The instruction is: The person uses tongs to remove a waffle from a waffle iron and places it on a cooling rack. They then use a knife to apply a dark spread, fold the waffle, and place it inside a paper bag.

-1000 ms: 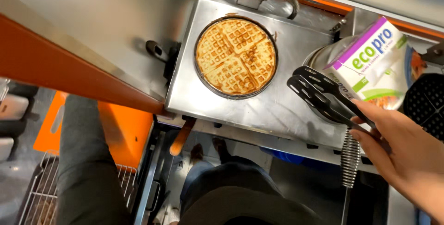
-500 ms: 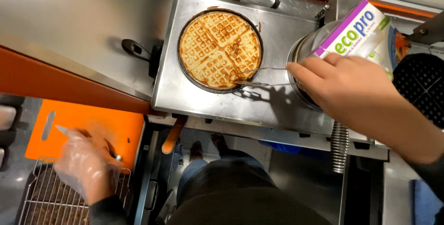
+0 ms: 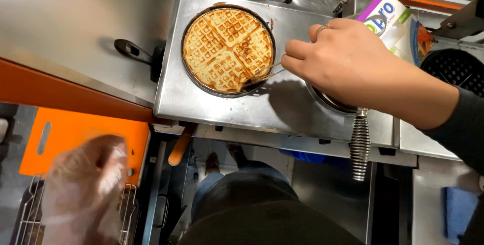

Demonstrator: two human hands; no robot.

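A round golden waffle [image 3: 227, 48] lies in the open steel waffle iron [image 3: 282, 109]. My right hand [image 3: 353, 63], a ring on one finger, grips a thin metal fork [image 3: 262, 72]. The fork's tip touches the waffle's lower right edge. My left hand [image 3: 85, 189] wears a clear glove and is blurred by motion at the lower left. It hovers over a wire rack [image 3: 25, 215] and an orange cutting board [image 3: 75, 134], with nothing seen in it.
A white, purple and green carton [image 3: 388, 15] stands behind my right hand. A coiled metal handle [image 3: 359, 144] hangs off the iron's front. A second dark waffle plate [image 3: 454, 68] is at the right, a blue cloth [image 3: 456, 209] below it.
My right hand moved left from near the carton to the waffle's edge and now holds a thin fork instead of the black tongs. My gloved left hand came into view over the rack.
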